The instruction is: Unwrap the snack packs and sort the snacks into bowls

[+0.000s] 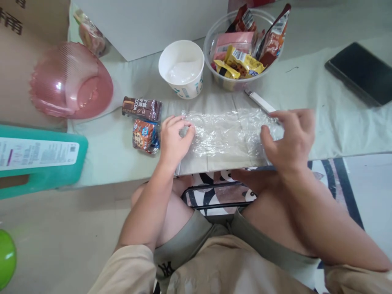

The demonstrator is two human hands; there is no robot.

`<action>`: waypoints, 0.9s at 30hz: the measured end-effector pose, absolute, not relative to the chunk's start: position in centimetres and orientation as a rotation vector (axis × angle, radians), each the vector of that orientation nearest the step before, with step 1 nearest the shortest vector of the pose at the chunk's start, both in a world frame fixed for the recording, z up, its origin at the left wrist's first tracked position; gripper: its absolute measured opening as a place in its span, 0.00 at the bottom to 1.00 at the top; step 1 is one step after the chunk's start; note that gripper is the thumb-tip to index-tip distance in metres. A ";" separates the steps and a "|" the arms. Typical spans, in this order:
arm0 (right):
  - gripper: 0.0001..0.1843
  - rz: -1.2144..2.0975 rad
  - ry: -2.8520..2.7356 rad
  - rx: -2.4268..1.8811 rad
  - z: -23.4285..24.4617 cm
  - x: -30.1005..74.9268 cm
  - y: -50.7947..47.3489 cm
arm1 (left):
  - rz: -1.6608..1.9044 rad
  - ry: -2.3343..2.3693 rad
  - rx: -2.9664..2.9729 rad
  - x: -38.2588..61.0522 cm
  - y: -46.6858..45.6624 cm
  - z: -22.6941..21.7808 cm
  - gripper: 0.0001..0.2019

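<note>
A crinkled clear plastic bag or sheet (225,132) lies flat near the table's front edge. My left hand (175,139) rests at its left end, thumb apart from the curled fingers. At its right end is my right hand (289,141), thumb and index finger spread. A slim white tool with a metal tip (261,102), perhaps a cutter, runs under or just beside the right index finger; contact is unclear. Close left of my left hand sit a brown cocoa snack packet (142,108) and a cookie packet (145,135).
Behind the plastic stand a white paper cup (185,83) and a clear round tub (211,61) of packaged snacks. A pink translucent bowl (94,92) and a teal container (81,153) are at left. A black phone-like object (361,71) lies right. A white box (147,24) stands behind.
</note>
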State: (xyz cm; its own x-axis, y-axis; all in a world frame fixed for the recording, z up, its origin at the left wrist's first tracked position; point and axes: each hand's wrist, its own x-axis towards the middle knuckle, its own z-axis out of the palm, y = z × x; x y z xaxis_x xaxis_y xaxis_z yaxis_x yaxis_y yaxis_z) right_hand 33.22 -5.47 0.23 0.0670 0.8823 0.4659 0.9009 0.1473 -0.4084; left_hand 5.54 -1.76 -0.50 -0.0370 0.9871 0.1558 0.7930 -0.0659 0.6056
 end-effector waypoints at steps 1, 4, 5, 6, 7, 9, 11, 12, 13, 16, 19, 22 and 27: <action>0.12 -0.027 -1.880 -1.606 0.1 32.7 -5.6 | 0.837 1.848 1.900 5.6 -1.7 -0.5 0.04; 0.13 0.097 -2.162 -1.428 -0.5 31.1 -5.9 | 0.943 1.759 1.823 5.7 -1.3 -0.5 0.04; 0.15 0.147 -2.224 -1.428 -0.7 30.6 -5.9 | 0.979 1.746 1.783 5.8 -1.2 -0.4 0.04; 0.19 0.193 -2.263 -1.454 -0.9 30.3 -6.0 | 1.015 1.745 1.733 5.7 -1.1 -0.4 0.03; 0.22 0.231 -2.288 -1.493 -1.0 30.1 -6.0 | 1.051 1.750 1.671 5.6 -1.0 -0.4 0.02; 0.26 0.278 -2.324 -1.562 -1.1 29.9 -6.0 | 1.089 1.750 1.534 5.4 -0.9 -0.5 0.02; 0.27 0.302 -2.362 -1.591 -0.9 29.9 -6.0 | 1.083 1.741 1.430 5.0 -0.9 -0.5 0.02; 0.27 0.310 -2.376 -1.598 -0.8 29.8 -6.0 | 1.075 1.741 1.405 4.9 -0.9 -0.4 0.02; 0.28 0.320 -2.385 -1.608 -0.6 29.8 -6.0 | 1.068 1.745 1.397 4.7 -0.9 -0.3 0.02; 0.28 0.346 -2.371 -1.644 -0.3 29.6 -6.1 | 1.083 1.761 1.376 4.6 -1.0 0.0 0.07; 0.28 0.359 -2.343 -1.663 -0.4 29.4 -6.0 | 1.053 1.720 1.264 4.5 -1.1 0.4 0.22; 0.28 0.369 -2.341 -1.661 -0.6 29.4 -5.8 | 0.917 1.650 1.164 4.3 -1.2 0.6 0.30; 0.27 0.377 -2.279 -1.644 0.0 29.6 -6.4 | 0.910 1.558 1.170 4.3 -1.2 1.5 0.23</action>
State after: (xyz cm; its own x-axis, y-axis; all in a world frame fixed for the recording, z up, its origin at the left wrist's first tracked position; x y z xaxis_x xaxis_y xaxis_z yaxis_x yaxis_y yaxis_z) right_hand 29.59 -6.42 0.04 -0.2967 0.9505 0.0919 0.8704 0.3087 -0.3835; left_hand 4.28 -1.24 1.51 -0.0898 0.9641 -0.2497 0.2565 0.2647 0.9296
